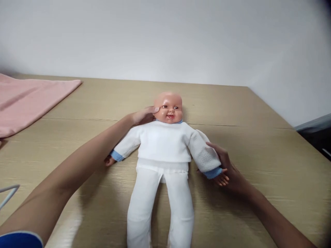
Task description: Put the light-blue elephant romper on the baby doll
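- Doll (164,144) lies face up on the tabletop (219,103), between the two hands; its feet are cut off by the bottom edge.
- The left hand (146,115), partly curled, holds the side of the doll's head, thumb on the cheek, other fingers mostly hidden behind.
- The right hand (230,172) is wrapped around the doll's sleeve near the cuff, most fingers hidden underneath.
- Pink cloth (31,100) runs out of view at left; a dark object (317,136) at right is unclear.
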### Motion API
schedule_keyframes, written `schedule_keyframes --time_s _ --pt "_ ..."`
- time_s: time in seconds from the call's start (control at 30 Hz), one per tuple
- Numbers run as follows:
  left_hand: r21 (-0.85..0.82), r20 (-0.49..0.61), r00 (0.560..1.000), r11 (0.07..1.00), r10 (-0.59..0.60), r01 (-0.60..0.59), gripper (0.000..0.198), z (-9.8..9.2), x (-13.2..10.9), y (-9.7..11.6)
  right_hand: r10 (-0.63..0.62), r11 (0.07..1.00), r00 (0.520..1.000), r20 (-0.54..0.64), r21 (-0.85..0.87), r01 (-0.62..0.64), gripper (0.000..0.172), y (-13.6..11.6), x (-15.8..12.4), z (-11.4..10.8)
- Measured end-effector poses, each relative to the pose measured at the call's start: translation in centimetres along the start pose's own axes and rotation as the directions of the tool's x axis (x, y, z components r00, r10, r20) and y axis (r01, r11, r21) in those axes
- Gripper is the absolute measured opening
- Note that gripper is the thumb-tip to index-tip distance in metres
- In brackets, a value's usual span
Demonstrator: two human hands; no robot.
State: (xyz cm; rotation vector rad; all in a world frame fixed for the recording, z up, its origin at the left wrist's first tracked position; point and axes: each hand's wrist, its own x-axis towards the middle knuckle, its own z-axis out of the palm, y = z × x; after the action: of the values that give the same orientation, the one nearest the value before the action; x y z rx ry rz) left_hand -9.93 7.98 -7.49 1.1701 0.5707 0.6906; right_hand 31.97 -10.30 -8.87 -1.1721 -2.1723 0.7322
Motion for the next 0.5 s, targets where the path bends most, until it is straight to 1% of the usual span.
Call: schedule_keyframes --time_s 0.07,0.17,0.23,0.3,0.33,0.43,0.5 --pt "-0.005 -0.013 1.0 1.0 -0.027 0.027 0.069 -0.6 0.3 0.3 0.021 0.999 1.0 -0.015 -0.031 -0.022 0.088 -0.2 0.2 0.2" --pt "0.001 0.027 1.0 1.0 0.003 -0.003 0.066 -1.2 1.0 1.1 0.052 0.996 0.997 -0.049 -0.07 -0.055 0.077 -0.5 0.8 0.5" --pt "0.031 0.002 0.999 0.998 0.048 -0.048 0.065 -1.4 1.5 1.8 0.072 0.995 0.996 -0.061 -0.071 -0.077 0.069 -0.5 1.2 0.5" --pt "0.064 -0.034 0.997 0.996 0.063 -0.061 0.067 -1.5 2.1 2.3 0.095 0.993 0.993 -0.071 -0.066 -0.099 0.063 -0.2 1.3 0.3" --pt "0.074 -0.037 0.997 0.995 0.066 -0.063 0.067 -1.5 2.4 2.4 0.1 0.992 0.992 -0.076 -0.069 -0.105 0.062 -0.1 1.3 0.2" --pt "0.087 0.007 0.996 0.992 0.092 -0.092 0.071 -1.5 2.9 2.5 0.102 0.99 0.992 -0.079 -0.092 -0.109 0.061 0.6 1.2 0.0" --pt "0.092 -0.029 0.99 0.987 0.138 -0.135 0.072 -1.7 3.1 2.1 0.116 0.988 0.99 -0.074 -0.096 -0.123 0.061 0.9 0.9 0.0"
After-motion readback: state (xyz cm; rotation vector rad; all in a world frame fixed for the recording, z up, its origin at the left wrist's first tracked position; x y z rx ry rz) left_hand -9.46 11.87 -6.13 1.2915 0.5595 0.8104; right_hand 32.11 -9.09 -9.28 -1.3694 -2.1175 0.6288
